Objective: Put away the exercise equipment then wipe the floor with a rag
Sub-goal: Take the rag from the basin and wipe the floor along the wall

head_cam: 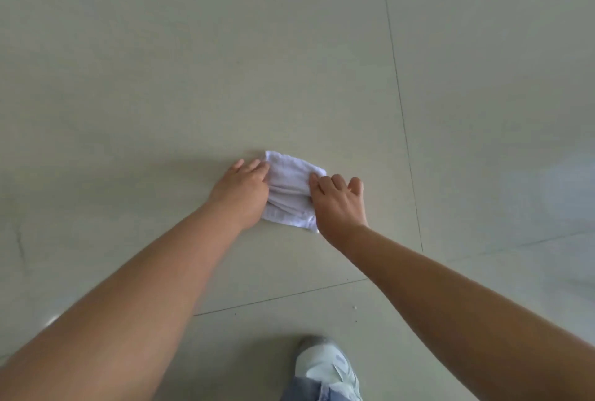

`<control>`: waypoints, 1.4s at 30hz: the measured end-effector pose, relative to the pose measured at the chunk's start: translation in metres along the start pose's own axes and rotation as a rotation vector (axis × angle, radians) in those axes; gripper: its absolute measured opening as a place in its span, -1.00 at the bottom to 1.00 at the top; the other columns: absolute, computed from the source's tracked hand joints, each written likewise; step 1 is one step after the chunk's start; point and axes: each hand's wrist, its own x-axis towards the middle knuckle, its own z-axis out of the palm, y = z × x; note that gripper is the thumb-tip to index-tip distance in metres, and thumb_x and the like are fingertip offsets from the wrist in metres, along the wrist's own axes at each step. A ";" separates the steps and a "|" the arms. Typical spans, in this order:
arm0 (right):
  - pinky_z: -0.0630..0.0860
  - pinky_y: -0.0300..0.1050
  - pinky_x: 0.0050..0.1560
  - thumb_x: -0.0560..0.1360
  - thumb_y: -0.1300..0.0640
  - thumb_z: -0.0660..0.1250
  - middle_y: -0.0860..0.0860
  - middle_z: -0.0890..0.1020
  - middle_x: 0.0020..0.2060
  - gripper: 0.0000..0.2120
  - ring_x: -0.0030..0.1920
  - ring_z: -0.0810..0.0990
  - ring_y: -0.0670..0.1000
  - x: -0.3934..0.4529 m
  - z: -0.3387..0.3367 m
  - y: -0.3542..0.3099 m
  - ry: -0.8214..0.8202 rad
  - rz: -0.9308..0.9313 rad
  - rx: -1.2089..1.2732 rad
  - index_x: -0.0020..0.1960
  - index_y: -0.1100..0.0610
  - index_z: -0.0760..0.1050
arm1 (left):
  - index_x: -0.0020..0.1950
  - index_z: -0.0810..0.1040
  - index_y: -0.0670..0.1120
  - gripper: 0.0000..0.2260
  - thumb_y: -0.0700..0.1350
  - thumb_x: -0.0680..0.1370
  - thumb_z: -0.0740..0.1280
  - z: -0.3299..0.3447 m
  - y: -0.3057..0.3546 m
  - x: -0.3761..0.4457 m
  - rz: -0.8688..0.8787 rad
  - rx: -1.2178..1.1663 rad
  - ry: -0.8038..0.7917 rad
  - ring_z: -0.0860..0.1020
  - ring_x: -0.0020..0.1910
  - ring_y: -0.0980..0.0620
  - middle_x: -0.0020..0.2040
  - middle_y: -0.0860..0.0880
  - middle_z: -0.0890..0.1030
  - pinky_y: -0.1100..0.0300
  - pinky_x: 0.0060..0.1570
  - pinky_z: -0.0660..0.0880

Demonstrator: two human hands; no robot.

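Rag wiping underway, by judgement: pale sneaker (pixel 328 368) nearest; beyond, left hand (pixel 243 194) and right hand (pixel 336 204) press, fingers gathering cloth, the crumpled white cotton rag (pixel 291 194) onto grey tiled floor (pixel 289 62). Next: push forward with even pressure.

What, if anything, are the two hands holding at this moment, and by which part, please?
Both hold the white rag on the tiled floor: the left hand grips its left edge, the right hand its right edge.
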 end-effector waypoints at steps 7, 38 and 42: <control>0.56 -0.13 -0.15 -0.24 0.14 0.62 0.03 0.63 -0.39 -0.67 -0.32 0.61 0.07 0.009 -0.019 -0.014 -0.214 -0.006 0.008 -0.51 0.13 0.61 | 0.53 0.08 -0.17 -0.54 -0.15 0.64 0.04 -0.012 0.011 0.010 0.005 0.255 -0.053 0.09 0.53 -0.09 0.51 -0.15 0.17 0.09 0.51 -0.10; 0.48 -0.26 -0.13 0.05 -0.01 0.55 -0.08 0.66 -0.22 -0.54 -0.23 0.61 -0.05 -0.003 -0.011 0.002 -0.038 -0.099 -0.246 -0.08 0.12 0.69 | 0.37 0.42 -0.01 -0.64 -0.02 0.58 0.26 -0.028 0.039 0.022 0.200 0.579 -0.127 0.35 0.42 0.02 0.40 0.03 0.42 0.18 0.36 0.27; 0.45 -0.28 -0.26 0.06 0.10 0.46 -0.11 0.62 -0.37 -0.81 -0.37 0.57 -0.06 -0.003 -0.016 0.025 -0.061 -0.269 -0.324 -0.32 0.08 0.68 | 0.32 0.46 0.01 -0.70 -0.09 0.58 0.24 -0.035 0.054 0.027 0.011 0.435 -0.075 0.38 0.39 0.01 0.38 0.04 0.43 0.13 0.37 0.23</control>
